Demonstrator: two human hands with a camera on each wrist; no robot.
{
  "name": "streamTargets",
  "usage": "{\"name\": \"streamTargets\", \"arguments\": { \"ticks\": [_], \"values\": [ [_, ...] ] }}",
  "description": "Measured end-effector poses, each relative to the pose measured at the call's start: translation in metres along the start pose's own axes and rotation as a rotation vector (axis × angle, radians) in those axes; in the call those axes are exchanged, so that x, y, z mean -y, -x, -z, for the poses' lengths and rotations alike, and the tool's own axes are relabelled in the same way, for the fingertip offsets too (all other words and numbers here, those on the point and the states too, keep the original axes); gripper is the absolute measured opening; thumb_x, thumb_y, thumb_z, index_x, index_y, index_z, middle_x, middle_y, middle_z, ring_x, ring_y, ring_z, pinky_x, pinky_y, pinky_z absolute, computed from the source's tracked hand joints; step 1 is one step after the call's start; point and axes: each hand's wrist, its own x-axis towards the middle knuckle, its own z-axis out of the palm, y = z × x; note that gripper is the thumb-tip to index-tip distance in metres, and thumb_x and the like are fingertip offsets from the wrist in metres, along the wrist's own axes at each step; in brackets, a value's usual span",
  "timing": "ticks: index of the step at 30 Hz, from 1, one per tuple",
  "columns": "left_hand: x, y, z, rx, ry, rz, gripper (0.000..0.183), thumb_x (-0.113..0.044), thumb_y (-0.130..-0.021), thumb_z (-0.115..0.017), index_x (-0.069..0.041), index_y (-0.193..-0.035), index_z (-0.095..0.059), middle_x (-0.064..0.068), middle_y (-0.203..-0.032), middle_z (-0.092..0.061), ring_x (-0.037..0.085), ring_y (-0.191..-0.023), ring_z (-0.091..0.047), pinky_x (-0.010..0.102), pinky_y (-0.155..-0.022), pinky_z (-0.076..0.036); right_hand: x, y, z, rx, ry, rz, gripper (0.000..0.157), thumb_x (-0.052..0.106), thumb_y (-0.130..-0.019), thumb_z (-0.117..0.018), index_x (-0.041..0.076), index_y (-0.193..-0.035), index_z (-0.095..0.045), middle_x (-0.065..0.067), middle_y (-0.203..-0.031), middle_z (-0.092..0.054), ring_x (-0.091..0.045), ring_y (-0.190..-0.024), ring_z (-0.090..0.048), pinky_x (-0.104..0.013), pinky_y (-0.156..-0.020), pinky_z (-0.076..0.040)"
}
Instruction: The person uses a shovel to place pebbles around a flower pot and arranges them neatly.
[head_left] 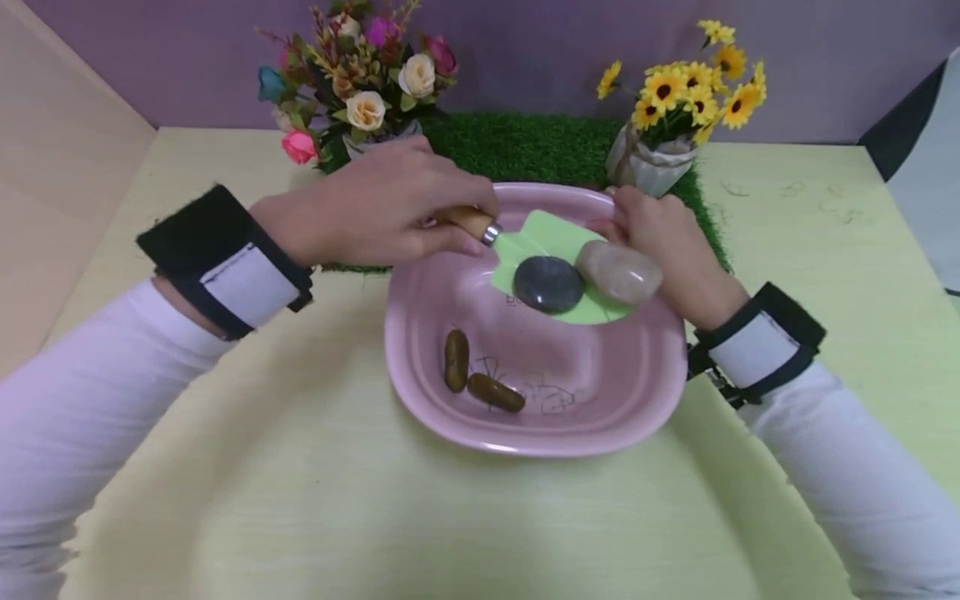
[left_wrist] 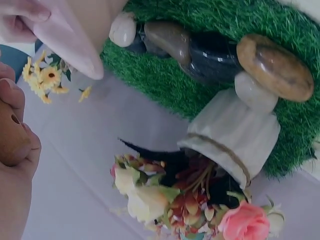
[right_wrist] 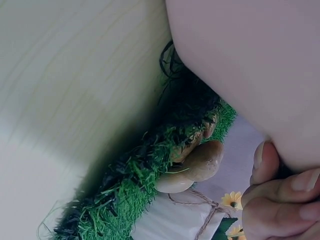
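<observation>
My left hand (head_left: 397, 200) grips the wooden handle (left_wrist: 11, 140) of a small shovel with a light green blade (head_left: 546, 229). On the blade are a dark grey stone (head_left: 548, 284) and a larger pale, glossy stone (head_left: 621, 272). The blade is over the far part of a pink basin (head_left: 517, 446). My right hand (head_left: 663, 242) holds the basin's far right rim, its curled fingers showing beneath the rim in the right wrist view. Two brown oblong stones (head_left: 456, 360) lie in the near left of the basin.
Behind the basin lies a green artificial grass mat (head_left: 517, 146) with several polished stones (left_wrist: 215, 52) on it. A pot of mixed flowers (head_left: 367, 108) stands at back left. A white pot (head_left: 651, 160) of yellow flowers stands at back right, close to my right hand.
</observation>
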Motion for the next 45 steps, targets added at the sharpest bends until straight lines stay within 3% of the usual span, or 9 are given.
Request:
{"name": "streamTargets", "arguments": {
  "ticks": [4,7,9,12,16,22,30,38,45],
  "values": [
    [0.003,0.001,0.006,-0.039,-0.03,0.001,0.027,-0.037,-0.096,-0.063,-0.017,-0.113,-0.067,-0.002,-0.091,-0.073,0.016,-0.071,-0.054,0.035,-0.079,-0.036,-0.002,0.003,0.0,-0.04,-0.036,0.038,0.012,0.011,-0.095,-0.054,0.004,-0.085,-0.055,-0.01,-0.065,-0.049,-0.026,-0.054,-0.046,-0.037,-0.051,-0.038],
    [0.006,0.002,0.012,-0.082,-0.04,-0.006,0.023,-0.035,-0.096,-0.063,-0.014,-0.107,-0.068,0.0,-0.075,-0.065,0.015,-0.062,-0.049,0.032,-0.07,-0.037,-0.003,0.004,-0.001,-0.084,-0.023,0.135,0.002,0.005,-0.089,-0.058,0.003,-0.09,-0.06,-0.013,-0.073,-0.057,-0.026,-0.054,-0.048,-0.04,-0.051,-0.041],
    [0.008,0.003,0.015,-0.11,-0.052,-0.007,0.023,-0.034,-0.096,-0.063,-0.014,-0.106,-0.068,0.0,-0.069,-0.06,0.015,-0.058,-0.047,0.031,-0.066,-0.038,-0.002,0.005,-0.002,-0.096,-0.021,0.152,0.006,0.004,-0.088,-0.061,0.004,-0.093,-0.062,-0.014,-0.076,-0.06,-0.027,-0.054,-0.052,-0.042,-0.051,-0.043],
    [0.012,0.004,0.019,-0.13,-0.069,0.011,0.023,-0.033,-0.098,-0.061,-0.013,-0.107,-0.068,0.002,-0.064,-0.055,0.015,-0.055,-0.045,0.031,-0.064,-0.037,0.0,0.004,-0.002,-0.077,-0.002,0.098,0.007,0.009,-0.092,-0.059,0.004,-0.092,-0.063,-0.014,-0.07,-0.059,-0.027,-0.052,-0.055,-0.042,-0.05,-0.046],
    [0.019,0.007,0.021,-0.135,-0.097,0.063,0.025,-0.033,-0.1,-0.058,-0.011,-0.108,-0.066,0.004,-0.062,-0.047,0.017,-0.055,-0.042,0.032,-0.065,-0.035,0.003,0.001,-0.001,-0.039,0.028,-0.01,0.023,0.018,-0.098,-0.056,0.002,-0.082,-0.055,-0.012,-0.06,-0.048,-0.026,-0.048,-0.05,-0.036,-0.046,-0.041],
    [0.032,0.014,0.023,-0.133,-0.105,0.165,0.03,-0.034,-0.101,-0.056,-0.009,-0.111,-0.066,0.008,-0.077,-0.064,0.02,-0.062,-0.055,0.035,-0.068,-0.043,0.004,0.001,-0.001,0.007,0.043,-0.054,0.031,0.026,-0.099,-0.057,0.0,-0.083,-0.053,-0.013,-0.064,-0.049,-0.027,-0.051,-0.051,-0.033,-0.046,-0.04],
    [0.05,0.021,0.024,-0.164,-0.167,0.222,0.028,-0.033,-0.101,-0.056,-0.008,-0.108,-0.066,0.009,-0.078,-0.067,0.019,-0.06,-0.051,0.032,-0.06,-0.037,0.003,0.001,-0.002,0.025,0.034,-0.058,0.031,0.029,-0.1,-0.057,0.0,-0.087,-0.055,-0.013,-0.065,-0.052,-0.026,-0.051,-0.053,-0.032,-0.046,-0.041],
    [0.058,0.025,0.019,-0.129,-0.153,0.333,0.035,-0.038,-0.102,-0.052,-0.008,-0.117,-0.064,0.012,-0.083,-0.068,0.021,-0.064,-0.051,0.033,-0.061,-0.036,0.003,0.001,-0.002,0.026,0.035,-0.049,0.032,0.03,-0.1,-0.057,0.001,-0.087,-0.055,-0.012,-0.065,-0.052,-0.025,-0.051,-0.053,-0.032,-0.045,-0.042],
    [0.06,0.028,0.012,-0.18,-0.194,0.316,0.032,-0.034,-0.1,-0.056,-0.006,-0.113,-0.066,0.012,-0.078,-0.068,0.02,-0.057,-0.047,0.033,-0.057,-0.033,0.002,0.0,-0.001,0.04,0.017,-0.049,0.032,0.031,-0.101,-0.055,0.001,-0.09,-0.055,-0.013,-0.068,-0.053,-0.024,-0.052,-0.053,-0.032,-0.045,-0.041]
  ]
}}
